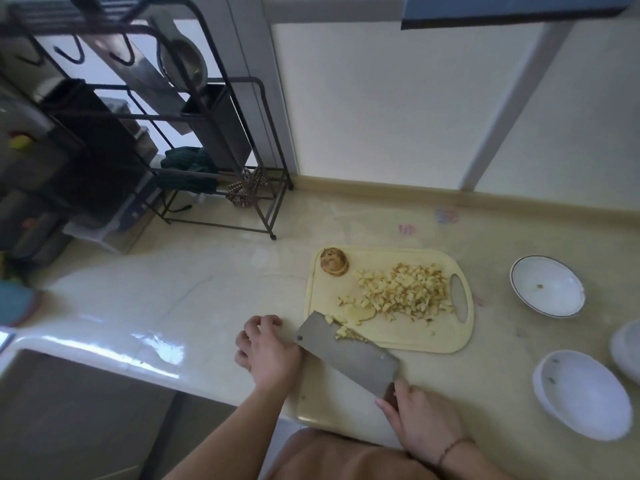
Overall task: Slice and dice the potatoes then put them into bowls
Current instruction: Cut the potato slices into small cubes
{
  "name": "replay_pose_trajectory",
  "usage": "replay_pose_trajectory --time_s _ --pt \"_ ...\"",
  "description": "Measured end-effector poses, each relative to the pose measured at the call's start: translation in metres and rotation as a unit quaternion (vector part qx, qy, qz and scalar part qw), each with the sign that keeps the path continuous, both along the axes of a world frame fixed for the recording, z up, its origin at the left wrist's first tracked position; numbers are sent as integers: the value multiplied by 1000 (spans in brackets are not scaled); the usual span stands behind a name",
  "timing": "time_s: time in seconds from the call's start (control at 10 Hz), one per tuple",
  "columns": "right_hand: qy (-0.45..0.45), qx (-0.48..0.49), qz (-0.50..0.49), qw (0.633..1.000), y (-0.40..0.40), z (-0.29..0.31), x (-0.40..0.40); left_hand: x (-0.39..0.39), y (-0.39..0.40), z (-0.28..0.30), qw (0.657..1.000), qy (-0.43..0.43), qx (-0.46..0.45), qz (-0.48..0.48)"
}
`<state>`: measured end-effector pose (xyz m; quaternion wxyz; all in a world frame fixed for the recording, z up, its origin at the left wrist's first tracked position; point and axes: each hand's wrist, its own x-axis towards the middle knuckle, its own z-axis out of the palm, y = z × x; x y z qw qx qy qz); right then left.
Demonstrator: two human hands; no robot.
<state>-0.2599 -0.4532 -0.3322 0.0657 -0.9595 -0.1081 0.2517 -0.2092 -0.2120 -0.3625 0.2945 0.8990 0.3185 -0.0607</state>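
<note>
Right hand: your right hand (420, 422) grips the cleaver's dark handle at about 5 o'clock of the view, fingers wrapped round it; a thin bracelet sits at the wrist.
Left hand: your left hand (266, 351) rests on the countertop (194, 306) at 9 o'clock of the blade, fingers loosely curled and holding nothing; whether its side touches the blade's tip end, you cannot tell from here.
Cleaver: the cleaver (348, 353) lies tilted with its broad side up, tip over the cutting board's near left corner, a few potato bits on the flat of the blade.
Diced potato: the pile of diced potato (405, 292) sits on the board's middle and right part, beside the handle slot.
Potato slice: one flat potato slice (360, 313) lies at 7 o'clock of the pile, just beyond the blade.
Potato end: an uncut potato end (334, 260) stands at the board's 11 o'clock corner.
Cutting board: the pale yellow cutting board (446, 337) lies flat on the counter.
Bowls: an empty white bowl (547, 286) sits at 3 o'clock of the board; a second white bowl (583, 394) at 4 o'clock; a third shows only its edge.
Rack: a dark wire rack (221, 140) stands at 10 o'clock.
</note>
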Motion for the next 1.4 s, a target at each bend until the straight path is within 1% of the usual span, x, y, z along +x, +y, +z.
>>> replay_pose_trajectory --time_s 0.1,0.3,0.5,0.6,0.7,0.8,0.9,1.0,1.1,1.2,1.3,1.4 --pt "-10 -7 -8 1000 -5 -6 1 0 2 -1 1000 8 20 -2" --pt "-55 -6 -9 998 -9 -14 3 5 2 1 999 -3 42 -27" --pt "-62 -33 -46 997 -26 -13 13 10 -1 6 998 16 48 -37" --pt "-72 -31 -52 996 -29 -12 15 9 -3 7 998 20 47 -39" --pt "-58 -24 -58 996 -31 -11 16 9 -5 9 999 22 39 -30" --pt "-64 36 -92 993 -35 -9 18 8 -11 8 998 7 43 -40" --pt "9 182 -174 968 -42 3 28 11 -22 8 999 -11 34 -37" --pt "180 360 -333 853 -55 20 42 20 -38 11 999 -25 9 -21" --pt "349 434 -391 733 -76 30 61 32 -57 14 999 -30 -16 -11" --pt "448 468 -418 637 -92 33 74 44 -75 19 996 -69 -55 7" --pt "500 497 -413 577 -101 34 81 56 -91 29 966 -170 -185 52" --pt "536 512 -403 537 -114 39 88 75 -105 41 900 -221 -340 163"
